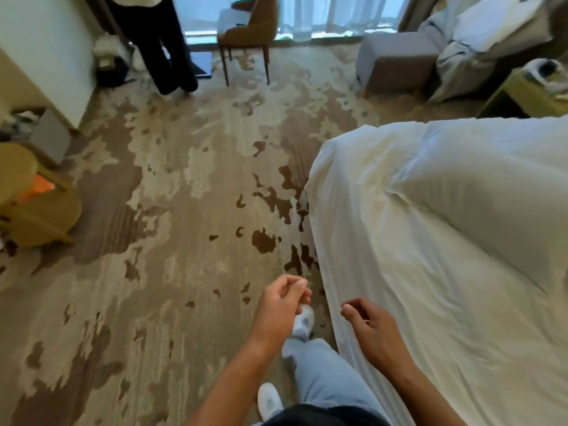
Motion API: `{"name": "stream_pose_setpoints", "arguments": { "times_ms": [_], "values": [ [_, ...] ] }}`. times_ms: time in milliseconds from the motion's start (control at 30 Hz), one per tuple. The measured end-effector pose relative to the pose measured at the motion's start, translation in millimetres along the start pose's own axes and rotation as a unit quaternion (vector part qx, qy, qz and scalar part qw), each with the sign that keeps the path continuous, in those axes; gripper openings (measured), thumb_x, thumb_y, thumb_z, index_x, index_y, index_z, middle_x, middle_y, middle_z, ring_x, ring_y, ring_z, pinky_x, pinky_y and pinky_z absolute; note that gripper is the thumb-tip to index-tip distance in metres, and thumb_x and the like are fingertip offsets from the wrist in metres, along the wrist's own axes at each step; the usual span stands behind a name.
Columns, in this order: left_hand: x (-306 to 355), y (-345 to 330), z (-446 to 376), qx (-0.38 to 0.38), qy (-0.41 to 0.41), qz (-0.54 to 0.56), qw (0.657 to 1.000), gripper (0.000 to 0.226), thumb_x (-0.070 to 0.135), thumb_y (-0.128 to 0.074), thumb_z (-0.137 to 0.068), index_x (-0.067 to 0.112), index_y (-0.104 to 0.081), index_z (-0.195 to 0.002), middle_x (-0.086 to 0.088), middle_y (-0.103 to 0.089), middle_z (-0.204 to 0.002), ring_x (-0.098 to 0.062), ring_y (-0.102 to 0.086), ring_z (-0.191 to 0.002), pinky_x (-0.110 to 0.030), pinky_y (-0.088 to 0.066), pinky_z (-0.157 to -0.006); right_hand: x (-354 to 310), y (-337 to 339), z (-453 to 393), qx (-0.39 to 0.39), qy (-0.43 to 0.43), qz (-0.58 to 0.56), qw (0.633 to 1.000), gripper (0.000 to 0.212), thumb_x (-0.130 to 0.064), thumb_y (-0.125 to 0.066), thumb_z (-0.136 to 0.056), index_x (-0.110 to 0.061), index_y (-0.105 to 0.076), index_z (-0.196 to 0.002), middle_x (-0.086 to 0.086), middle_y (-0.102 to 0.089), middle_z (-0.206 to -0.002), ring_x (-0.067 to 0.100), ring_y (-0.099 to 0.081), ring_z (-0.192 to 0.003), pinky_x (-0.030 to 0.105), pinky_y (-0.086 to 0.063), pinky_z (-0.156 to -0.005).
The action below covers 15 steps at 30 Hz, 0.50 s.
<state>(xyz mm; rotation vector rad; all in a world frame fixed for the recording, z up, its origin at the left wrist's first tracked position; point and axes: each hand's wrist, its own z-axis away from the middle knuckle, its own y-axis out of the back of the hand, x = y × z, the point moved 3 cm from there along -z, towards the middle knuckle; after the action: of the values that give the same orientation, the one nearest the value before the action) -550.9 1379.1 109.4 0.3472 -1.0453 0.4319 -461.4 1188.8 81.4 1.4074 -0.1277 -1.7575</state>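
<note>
White bed sheet [430, 241], beige carpet [172, 210] blotched brown, brown chair [255, 29].

Brown-blotched beige carpet [172, 186] covers the floor. Far off, a brown chair [250, 29] stands before daylit sheer curtains [332, 13], a grey ottoman [396, 59] to its right. A white bed [430, 226] fills the near right.
</note>
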Motion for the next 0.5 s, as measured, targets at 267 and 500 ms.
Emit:
{"name": "stream_pose_setpoints", "arguments": {
  "times_ms": [267, 500],
  "values": [
    [117, 18, -213, -0.01, -0.011, -0.05, 0.999, 0.019, 0.031, -0.057, -0.103, 0.021, -0.072, -0.102, 0.002, -0.077, -0.094, -0.01, -0.073, -0.09, -0.034, -0.061, -0.083, -57, -7, -214, 0.003, -0.031, -0.059, 0.998, 0.016, -0.039, -0.059, -0.103, -0.038, -0.07, -0.091, -0.023, -0.071, -0.084, -0.006, -0.066, -0.084, 0.013, -0.051, -0.064],
    [186, 61, -366, 0.027, 0.017, -0.05, 0.998, 0.019, 0.028, -0.056, -0.103, 0.021, -0.073, -0.1, 0.0, -0.078, -0.092, -0.016, -0.074, -0.09, -0.032, -0.06, -0.08, -177, 9, -423, -0.026, 0.033, -0.072, 0.997, 0.016, -0.041, -0.057, -0.104, -0.034, -0.071, -0.1, -0.014, -0.072, -0.088, -0.002, -0.067, -0.086, 0.013, -0.05, -0.068]
  ]
}}
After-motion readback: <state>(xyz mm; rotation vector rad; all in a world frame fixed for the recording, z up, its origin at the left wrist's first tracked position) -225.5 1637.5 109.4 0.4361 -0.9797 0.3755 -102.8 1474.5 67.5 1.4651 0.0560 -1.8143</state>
